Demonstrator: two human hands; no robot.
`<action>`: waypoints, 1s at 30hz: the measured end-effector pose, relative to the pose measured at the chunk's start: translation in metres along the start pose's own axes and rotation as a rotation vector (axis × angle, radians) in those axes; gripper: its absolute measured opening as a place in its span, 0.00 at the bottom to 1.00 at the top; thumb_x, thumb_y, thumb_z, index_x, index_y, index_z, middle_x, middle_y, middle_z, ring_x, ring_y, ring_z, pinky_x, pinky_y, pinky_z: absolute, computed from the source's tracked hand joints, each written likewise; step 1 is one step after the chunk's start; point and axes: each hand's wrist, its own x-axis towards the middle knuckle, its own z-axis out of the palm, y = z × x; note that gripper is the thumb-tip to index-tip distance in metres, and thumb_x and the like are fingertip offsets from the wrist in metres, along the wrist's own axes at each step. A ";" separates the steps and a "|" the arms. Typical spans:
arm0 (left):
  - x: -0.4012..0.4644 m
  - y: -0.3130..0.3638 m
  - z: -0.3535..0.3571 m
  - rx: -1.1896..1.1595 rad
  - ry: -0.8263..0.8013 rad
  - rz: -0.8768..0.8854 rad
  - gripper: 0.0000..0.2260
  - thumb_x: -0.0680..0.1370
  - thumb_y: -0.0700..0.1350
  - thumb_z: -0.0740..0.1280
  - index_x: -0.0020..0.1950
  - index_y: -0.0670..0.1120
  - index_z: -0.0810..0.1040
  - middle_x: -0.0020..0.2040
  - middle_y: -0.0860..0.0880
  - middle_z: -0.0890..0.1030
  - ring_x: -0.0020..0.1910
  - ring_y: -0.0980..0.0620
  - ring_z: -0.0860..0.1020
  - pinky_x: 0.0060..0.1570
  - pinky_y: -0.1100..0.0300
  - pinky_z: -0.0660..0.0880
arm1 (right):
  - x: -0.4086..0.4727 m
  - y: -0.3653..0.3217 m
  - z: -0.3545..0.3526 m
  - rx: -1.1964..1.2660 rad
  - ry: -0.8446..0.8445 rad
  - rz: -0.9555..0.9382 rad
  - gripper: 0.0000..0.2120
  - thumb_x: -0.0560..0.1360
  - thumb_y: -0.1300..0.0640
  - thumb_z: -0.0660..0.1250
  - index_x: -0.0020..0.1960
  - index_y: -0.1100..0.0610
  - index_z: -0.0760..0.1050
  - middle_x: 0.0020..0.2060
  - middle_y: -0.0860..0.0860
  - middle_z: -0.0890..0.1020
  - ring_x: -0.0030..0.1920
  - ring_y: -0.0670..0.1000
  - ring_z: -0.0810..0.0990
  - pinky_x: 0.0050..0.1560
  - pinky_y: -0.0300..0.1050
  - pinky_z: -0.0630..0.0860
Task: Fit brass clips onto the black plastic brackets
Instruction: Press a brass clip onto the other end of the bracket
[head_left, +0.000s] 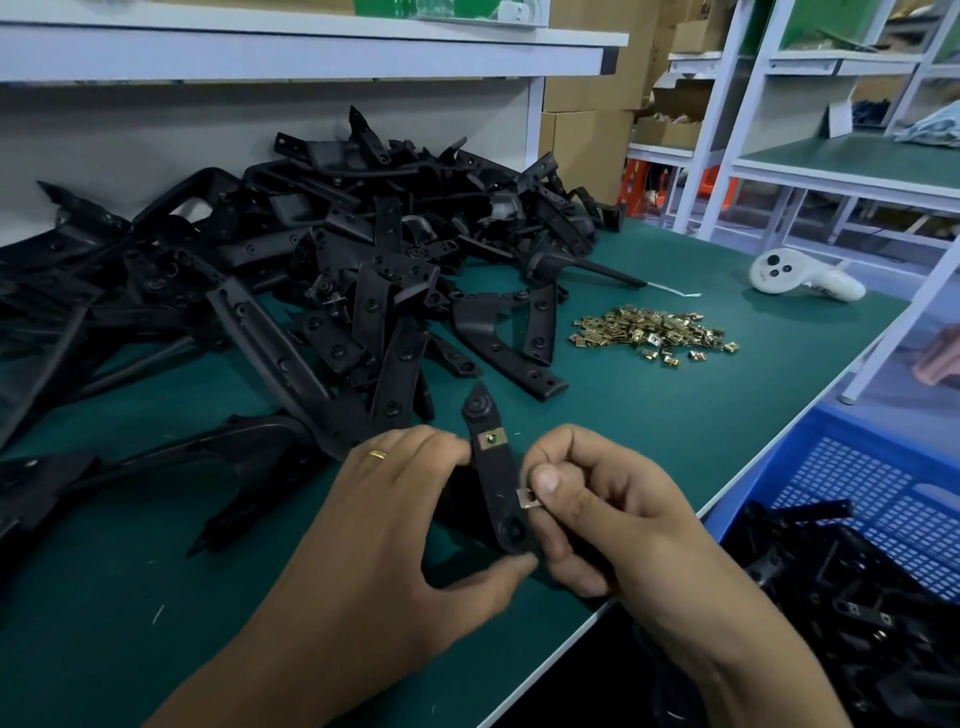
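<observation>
My left hand (395, 514) grips a black plastic bracket (496, 478) upright over the front of the green table, fingers on its left edge and thumb under its lower end. One brass clip (491, 440) sits fitted near the bracket's top. My right hand (587, 499) pinches a second brass clip (529, 499) between thumb and forefinger, pressed against the bracket's right edge lower down. A loose pile of brass clips (654, 332) lies on the table further back to the right.
A big heap of black brackets (311, 270) fills the table's left and back. A blue crate (857, 488) with finished brackets stands at the right, below the table edge. A white controller (800, 278) lies at the far right. White shelving rises behind.
</observation>
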 end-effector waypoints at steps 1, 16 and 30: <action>-0.001 0.001 0.000 -0.046 -0.021 0.012 0.22 0.73 0.65 0.71 0.60 0.54 0.75 0.52 0.60 0.75 0.55 0.54 0.75 0.59 0.58 0.69 | -0.002 -0.001 -0.003 0.066 -0.050 0.014 0.08 0.82 0.56 0.66 0.54 0.61 0.73 0.30 0.56 0.73 0.24 0.48 0.64 0.28 0.40 0.61; -0.001 0.004 -0.004 -0.106 -0.080 0.071 0.26 0.73 0.64 0.72 0.64 0.50 0.76 0.59 0.59 0.74 0.64 0.55 0.73 0.70 0.62 0.64 | -0.002 0.001 -0.005 0.044 -0.132 -0.030 0.14 0.80 0.52 0.71 0.61 0.52 0.71 0.30 0.49 0.71 0.28 0.46 0.67 0.29 0.37 0.64; 0.006 0.014 -0.003 -0.192 -0.030 0.073 0.18 0.76 0.59 0.66 0.64 0.59 0.70 0.64 0.66 0.71 0.71 0.73 0.63 0.74 0.66 0.56 | 0.003 -0.006 0.015 -0.031 0.074 -0.029 0.18 0.75 0.56 0.75 0.59 0.60 0.71 0.37 0.55 0.73 0.31 0.55 0.68 0.30 0.49 0.67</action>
